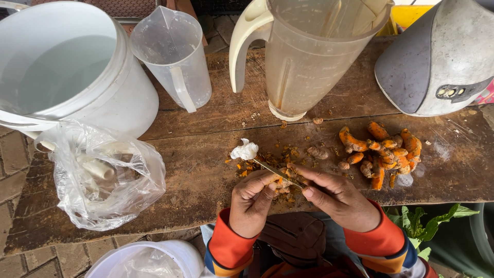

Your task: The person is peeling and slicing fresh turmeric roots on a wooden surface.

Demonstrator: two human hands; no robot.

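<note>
Both hands have a closed grip near the middle of the table's front edge. The left hand point(250, 202) curls its fingers around a small orange root piece point(280, 181) and holds it tight. The right hand point(339, 198) holds a thin knife point(275, 171) between its thumb and fingers. The blade lies across the root piece and points toward the far left. Both sleeves are orange with dark bands.

Bits of orange peel point(288, 154) lie on the wood just past the hands. A small white lump point(244, 151) sits at the tip of the knife, but I cannot tell if they touch. A pile of orange roots point(383, 152) lies to the right of the hands, toward the right edge of the table point(206, 175). The table is old brown wood with scratches.

A clear plastic bag point(103, 175) with pale things inside sits near the left edge. Behind it, at the far left corner, stands a big white bucket point(67, 67). Just beside the bucket stands a clear measuring jug point(172, 56). A tall blender jar point(309, 51) with a cream handle stands at the middle of the far edge. A grey rounded machine point(442, 56) sits at the far right corner. Green leaves point(427, 226) show below the front edge on the right. Another white bucket with a plastic liner point(149, 260) stands below the front edge on the left.
</note>
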